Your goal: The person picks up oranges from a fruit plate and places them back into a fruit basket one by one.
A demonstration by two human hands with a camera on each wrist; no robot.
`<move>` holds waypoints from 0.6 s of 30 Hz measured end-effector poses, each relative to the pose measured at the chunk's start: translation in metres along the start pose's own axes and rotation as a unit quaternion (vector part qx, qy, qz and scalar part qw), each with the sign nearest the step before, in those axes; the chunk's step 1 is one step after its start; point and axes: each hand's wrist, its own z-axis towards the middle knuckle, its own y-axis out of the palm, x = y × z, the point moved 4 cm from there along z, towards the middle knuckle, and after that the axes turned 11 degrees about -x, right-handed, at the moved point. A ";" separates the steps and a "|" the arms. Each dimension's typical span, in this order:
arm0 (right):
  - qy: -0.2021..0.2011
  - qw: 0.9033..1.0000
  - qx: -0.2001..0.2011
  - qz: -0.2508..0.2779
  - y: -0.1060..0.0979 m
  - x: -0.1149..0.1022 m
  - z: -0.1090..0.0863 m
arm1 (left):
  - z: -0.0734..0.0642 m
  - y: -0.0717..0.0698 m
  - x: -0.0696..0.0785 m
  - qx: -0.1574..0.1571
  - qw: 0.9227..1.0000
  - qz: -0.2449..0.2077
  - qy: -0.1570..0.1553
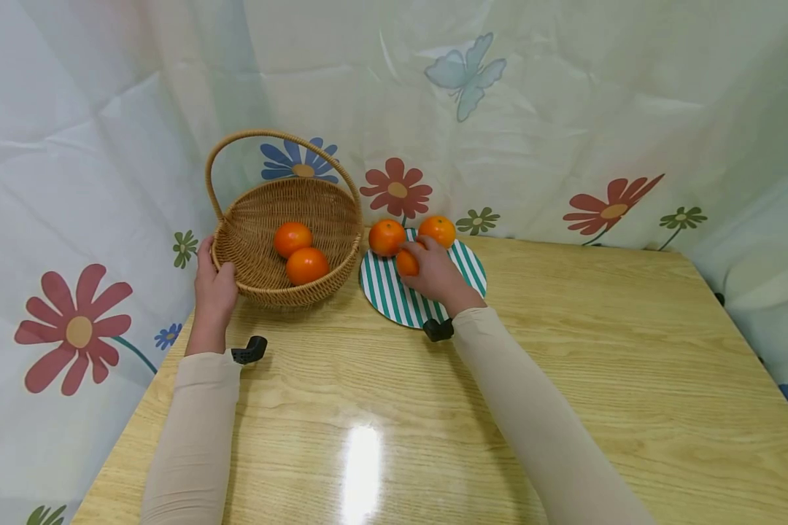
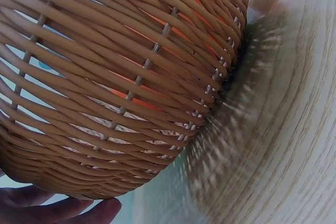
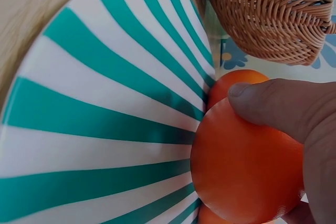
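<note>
My left hand (image 1: 214,292) grips the left rim of a wicker basket (image 1: 315,293) with a tall hoop handle. Two oranges (image 1: 307,266) lie inside the basket, side by side. In the left wrist view, fingertips (image 2: 107,209) show beneath the woven wall. Over a round green-and-white striped plate (image 1: 394,302), my right hand (image 1: 437,273) holds an orange (image 3: 244,163), thumb and fingers around it. Behind that hand, two more oranges sit at the plate's back edge, one orange (image 1: 387,238) to the left and another orange (image 1: 438,231) to the right.
A wooden table (image 1: 630,350) carries everything and runs far to the right. A floral curtain (image 1: 532,160) hangs close behind the basket and plate and along the left side. Black wrist cameras, one (image 1: 249,351) left and one (image 1: 438,330) right, jut inward from the sleeves.
</note>
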 end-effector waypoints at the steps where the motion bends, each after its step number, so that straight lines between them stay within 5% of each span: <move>1: -0.002 1.000 0.002 -0.001 -0.001 -0.001 0.000 | 0.000 0.000 0.000 0.000 1.000 0.001 0.000; 18: -0.044 0.999 0.028 -0.010 -0.013 -0.017 -0.010 | -0.001 -0.001 0.001 -0.003 1.000 0.004 -0.003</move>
